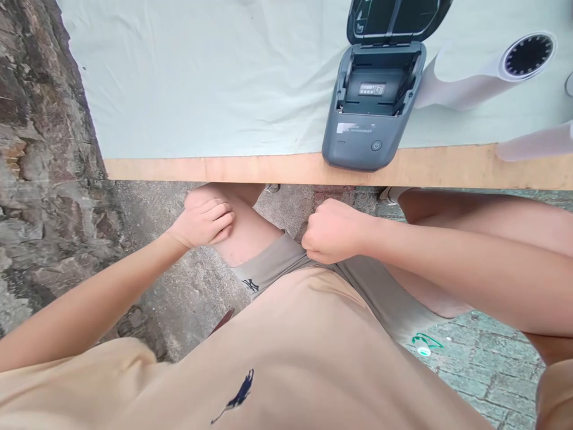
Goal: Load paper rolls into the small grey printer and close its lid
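My left hand [203,218] rests on my bent left knee, its fingers curled together. My right hand [338,233] is closed in a fist above my lap, in front of my grey shorts [277,260]. Nothing shows sticking out of either hand, and the palms are hidden. Beyond the hands, a dark blue-grey label printer [358,146] stands at the table's front edge. Its lid [394,21] is raised, and a white sticker [372,89] is visible inside the open bay. Neither hand touches the printer.
A partly unrolled roll of white paper [474,89] lies right of the printer, with another white roll [537,143] nearer the edge. Pale cloth [201,77] covers the wooden table [215,169]. A rough stone wall [40,149] rises at left. A small green-and-white item [423,346] lies on the floor.
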### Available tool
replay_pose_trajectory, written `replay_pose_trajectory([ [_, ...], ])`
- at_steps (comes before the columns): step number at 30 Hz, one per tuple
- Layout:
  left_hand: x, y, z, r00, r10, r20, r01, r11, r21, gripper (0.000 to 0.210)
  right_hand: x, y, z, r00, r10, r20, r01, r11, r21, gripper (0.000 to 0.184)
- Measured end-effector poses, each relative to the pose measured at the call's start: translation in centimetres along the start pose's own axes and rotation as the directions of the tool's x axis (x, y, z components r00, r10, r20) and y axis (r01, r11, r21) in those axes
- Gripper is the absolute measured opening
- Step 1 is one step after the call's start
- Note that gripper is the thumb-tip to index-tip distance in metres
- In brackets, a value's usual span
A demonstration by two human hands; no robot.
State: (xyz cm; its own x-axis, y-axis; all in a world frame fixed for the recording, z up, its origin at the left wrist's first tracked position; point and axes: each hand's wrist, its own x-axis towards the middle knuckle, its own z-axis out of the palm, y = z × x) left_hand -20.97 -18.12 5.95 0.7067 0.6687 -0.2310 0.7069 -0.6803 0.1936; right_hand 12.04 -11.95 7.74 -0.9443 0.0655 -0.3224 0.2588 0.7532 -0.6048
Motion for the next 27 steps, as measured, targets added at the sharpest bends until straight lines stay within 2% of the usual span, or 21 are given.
replay_pose_trajectory([
  [3, -0.9, -2.1, 0.6, 0.996, 0.052, 0.075, -0.051, 0.999, -0.021, 0.036, 0.4, 0.0, 0.4, 0.995, 0.004, 0.101, -0.005, 1.0, 0.005, 0.034],
  [5, -1.4, -2.9, 1.2, 0.996, 0.086, 0.022, -0.087, 0.996, 0.021, 0.05, 0.4, 0.1, 0.5, 0.988, 0.013, 0.151, -0.015, 1.0, 0.008, 0.034],
  [7, -1.8, -3.1, 1.9, 0.989, 0.124, -0.079, -0.117, 0.989, 0.095, 0.057, 0.3, 0.2, 0.6, 0.98, 0.028, 0.196, -0.03, 1.0, 0.008, 0.033],
  [9, -2.2, -2.9, 2.4, 0.98, 0.135, -0.146, -0.111, 0.98, 0.164, 0.058, 0.0, 0.2, 0.9, 0.969, 0.05, 0.244, -0.052, 0.999, 0.001, 0.03],
  [11, -2.4, -2.4, 2.7, 0.982, 0.11, -0.156, -0.076, 0.975, 0.209, 0.055, -0.1, 0.1, 1.3, 0.953, 0.074, 0.295, -0.075, 0.997, -0.009, 0.028],
  [17, -2.2, -2.0, 2.9, 0.995, 0.056, -0.079, -0.036, 0.972, 0.234, 0.051, -0.6, -0.3, 2.0, 0.92, 0.076, 0.385, -0.084, 0.996, 0.004, 0.034],
  [22, -1.5, -2.2, 3.3, 1.0, 0.0, 0.001, 0.0, 0.981, 0.195, 0.053, -1.6, -0.3, 1.6, 0.921, 0.061, 0.386, -0.093, 0.994, 0.064, 0.029],
  [24, -1.2, -2.1, 3.5, 0.998, -0.013, 0.055, -0.001, 0.968, 0.252, 0.054, -2.2, -0.3, 1.4, 0.921, 0.061, 0.384, -0.104, 0.99, 0.093, 0.031],
  [27, -0.7, -1.9, 3.4, 0.999, -0.013, 0.043, 0.001, 0.96, 0.279, 0.053, -2.8, -0.2, 1.4, 0.916, 0.066, 0.396, -0.126, 0.984, 0.127, 0.033],
])
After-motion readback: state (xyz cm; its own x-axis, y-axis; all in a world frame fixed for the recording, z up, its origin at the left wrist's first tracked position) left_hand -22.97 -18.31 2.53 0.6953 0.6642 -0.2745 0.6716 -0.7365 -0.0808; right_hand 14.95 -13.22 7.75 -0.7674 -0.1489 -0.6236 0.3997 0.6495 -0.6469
